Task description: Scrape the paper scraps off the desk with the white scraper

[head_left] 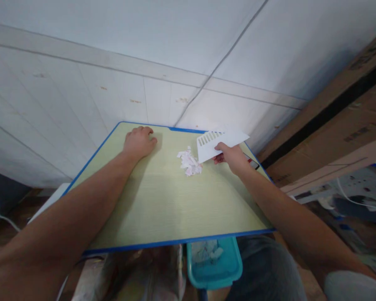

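My right hand [232, 158] grips a white sheet of paper [213, 146] between the thumb above and the fingers below. A row of narrow slots runs along the sheet's far left side. A small heap of torn white paper scraps [190, 162] lies on the table just left of the sheet. My left hand [140, 142] rests on the far left part of the table, fingers loosely bent and thumb apart, with nothing visible in it. Partly hidden behind my right wrist lies a dark-edged flat object with some red [252, 161]; its kind is unclear.
The pale yellow table [175, 209] has a blue rim and stands against a white wall [128, 96] with a grey cable [225, 56]. Brown cardboard boxes [338, 121] rise at the right. Below the front edge is a teal plastic bin [214, 276] with paper pieces inside.
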Demonstrator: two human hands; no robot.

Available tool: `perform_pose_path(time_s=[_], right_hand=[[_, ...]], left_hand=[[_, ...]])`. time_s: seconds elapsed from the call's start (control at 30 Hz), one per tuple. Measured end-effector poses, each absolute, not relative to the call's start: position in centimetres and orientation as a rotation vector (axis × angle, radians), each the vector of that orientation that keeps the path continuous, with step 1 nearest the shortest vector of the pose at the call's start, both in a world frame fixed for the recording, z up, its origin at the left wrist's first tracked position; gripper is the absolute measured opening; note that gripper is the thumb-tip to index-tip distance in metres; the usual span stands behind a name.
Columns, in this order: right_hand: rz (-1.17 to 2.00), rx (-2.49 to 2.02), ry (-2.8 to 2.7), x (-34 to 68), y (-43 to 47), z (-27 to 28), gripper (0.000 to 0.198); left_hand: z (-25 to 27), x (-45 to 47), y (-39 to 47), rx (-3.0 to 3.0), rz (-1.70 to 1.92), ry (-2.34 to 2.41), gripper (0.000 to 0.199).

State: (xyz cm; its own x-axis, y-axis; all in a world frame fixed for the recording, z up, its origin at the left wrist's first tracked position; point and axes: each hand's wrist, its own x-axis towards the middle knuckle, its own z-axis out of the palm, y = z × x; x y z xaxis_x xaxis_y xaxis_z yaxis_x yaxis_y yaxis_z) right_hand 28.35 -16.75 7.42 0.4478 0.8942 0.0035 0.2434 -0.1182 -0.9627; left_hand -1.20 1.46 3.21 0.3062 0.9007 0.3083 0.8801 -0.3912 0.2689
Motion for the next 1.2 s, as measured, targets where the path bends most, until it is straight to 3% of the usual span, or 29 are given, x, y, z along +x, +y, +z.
perform_pose_path(time_s=[0.33,0.67,1.0,1.2], right_hand=[[0.817,-1.72,-1.221,20.8,-12.8,7.6,0.013],[0.67,-1.816,-1.024,24.7,-18.2,8.5,0.012],[0.614,-1.847,-0.797,30.5,-20.4,7.2,0.028],[0.783,-1.674,-0.901,30.3,-19.1,5.1,0.012]], left_hand=[[3.6,-1.0,1.3,2.476,0.637,1.734,0.053],[3.5,-0.9,0.9,2.451,0.716,1.712,0.05],[3.4,-1.0,0.3,2.463,0.68,1.706,0.047],[2.8,-1.8,0.2,2.438,0.735,1.725,0.041]])
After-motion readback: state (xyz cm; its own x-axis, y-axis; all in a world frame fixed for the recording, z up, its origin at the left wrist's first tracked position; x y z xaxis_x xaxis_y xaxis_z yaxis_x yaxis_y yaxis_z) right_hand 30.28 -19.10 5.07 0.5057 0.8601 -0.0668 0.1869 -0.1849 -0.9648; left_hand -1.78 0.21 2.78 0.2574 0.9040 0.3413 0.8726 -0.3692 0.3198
